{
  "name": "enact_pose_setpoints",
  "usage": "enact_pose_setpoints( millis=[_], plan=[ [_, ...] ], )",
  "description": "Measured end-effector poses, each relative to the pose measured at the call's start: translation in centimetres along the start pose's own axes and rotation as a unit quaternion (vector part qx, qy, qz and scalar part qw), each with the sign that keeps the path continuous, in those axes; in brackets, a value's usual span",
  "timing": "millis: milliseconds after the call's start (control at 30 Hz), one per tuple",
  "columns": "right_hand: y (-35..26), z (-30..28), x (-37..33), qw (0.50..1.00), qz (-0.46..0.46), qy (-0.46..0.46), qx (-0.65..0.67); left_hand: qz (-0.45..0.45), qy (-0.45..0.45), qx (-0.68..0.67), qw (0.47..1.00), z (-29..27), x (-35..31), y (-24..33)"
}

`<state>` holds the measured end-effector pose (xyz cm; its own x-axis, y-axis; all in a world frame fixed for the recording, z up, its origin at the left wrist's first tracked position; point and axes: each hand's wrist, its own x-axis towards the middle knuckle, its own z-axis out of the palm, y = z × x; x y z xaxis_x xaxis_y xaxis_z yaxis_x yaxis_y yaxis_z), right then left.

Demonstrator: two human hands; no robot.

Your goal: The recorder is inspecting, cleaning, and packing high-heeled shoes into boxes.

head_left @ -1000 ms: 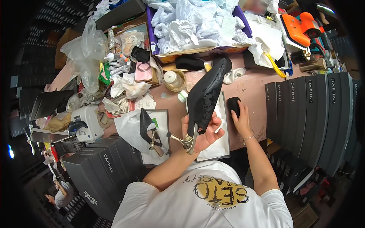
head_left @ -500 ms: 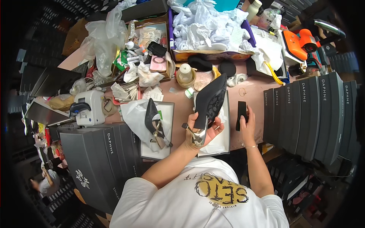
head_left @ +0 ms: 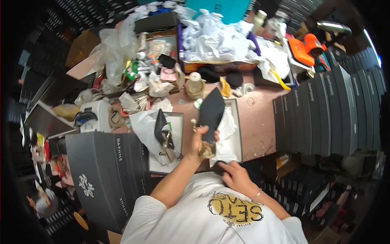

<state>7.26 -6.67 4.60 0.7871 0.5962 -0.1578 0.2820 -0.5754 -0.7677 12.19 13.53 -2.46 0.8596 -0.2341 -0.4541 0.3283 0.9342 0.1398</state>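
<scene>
My left hand grips a black pointed-toe shoe by its heel end, the toe pointing away from me and the dark sole facing up. Close to my shirt, my right hand is closed on a small black block, partly hidden by the fingers. Under the shoe lies an open shoe box part with white tissue paper. To its left, another black pointed shoe rests on white paper in a second open box part.
Upright dark shoe boxes line the right side, and more boxes stand at the left. Crumpled white paper fills a purple box at the back. A white device and a small bottle stand on the pink table.
My right hand has brought the black block from the table's right side in toward my body. My left hand has turned the shoe sole up and drawn it slightly left.
</scene>
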Motion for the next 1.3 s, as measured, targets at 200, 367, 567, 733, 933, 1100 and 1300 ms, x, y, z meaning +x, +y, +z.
enact_pose_setpoints(
  millis=[200,367,567,733,933,1100,1300],
  plan=[
    [2.7,-4.5,2.3,0.992,0.051,0.107,-0.034,0.306,0.11,0.712,0.622,-3.5,-5.0,-1.8],
    [2.3,-2.5,4.0,0.997,0.023,0.064,0.026,0.331,0.402,0.595,0.612,-11.3,-8.9,1.7],
    [-0.7,-0.3,5.0,0.996,-0.015,-0.08,0.039,0.292,0.43,0.527,0.672,-16.1,-7.0,3.8],
    [0.1,0.0,4.4,0.994,0.01,-0.086,0.068,0.288,0.409,0.442,0.745,-19.4,-7.5,3.2],
    [-1.1,0.4,3.9,0.993,-0.002,-0.101,0.058,0.298,0.467,0.55,0.624,-16.1,-5.6,2.1],
    [0.3,-0.6,2.9,0.988,0.03,-0.044,0.147,0.176,0.226,0.042,0.957,-10.6,-10.5,4.5],
    [-2.0,-1.7,3.3,0.986,-0.004,0.026,0.163,0.12,-0.039,-0.143,0.982,-4.0,-8.8,3.7]
  ],
)
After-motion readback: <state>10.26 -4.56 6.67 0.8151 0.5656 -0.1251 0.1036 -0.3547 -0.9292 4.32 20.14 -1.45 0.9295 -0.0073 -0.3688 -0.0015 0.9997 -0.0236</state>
